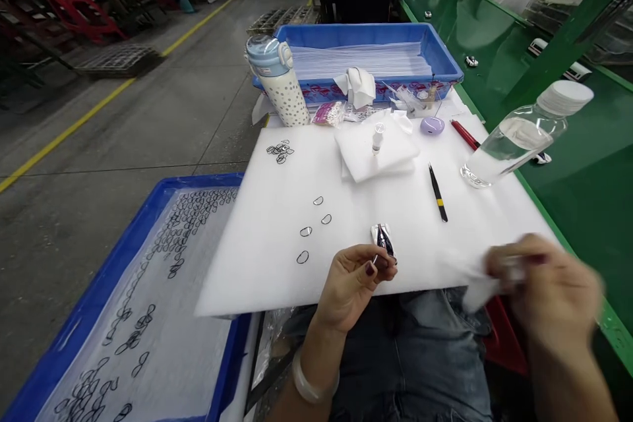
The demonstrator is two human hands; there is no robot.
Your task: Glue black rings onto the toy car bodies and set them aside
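Note:
Above the front edge of the white foam sheet (267,211), my left hand (353,280) pinches a small dark-rimmed piece (380,259), probably one of the thin black rings; fingers partly cover it. Just beyond the fingertips lies a small white and dark object (382,237). My right hand (544,283), smeared by motion, is closed on a white tissue (477,287) at the right. Several thin black D-shaped rings (306,231) lie apart to the left, with a small heap of them (281,151) farther back. Black tweezers (438,192) with a yellow band rest at the right.
A blue tray (148,211) of many rings stands lower left. Toward the back are a tilted dotted tumbler (281,89), a blue bin (316,33), a stacked foam pad (359,165) with a small vial (377,138), and a clear bottle (514,145). A green conveyor (558,191) runs along the right.

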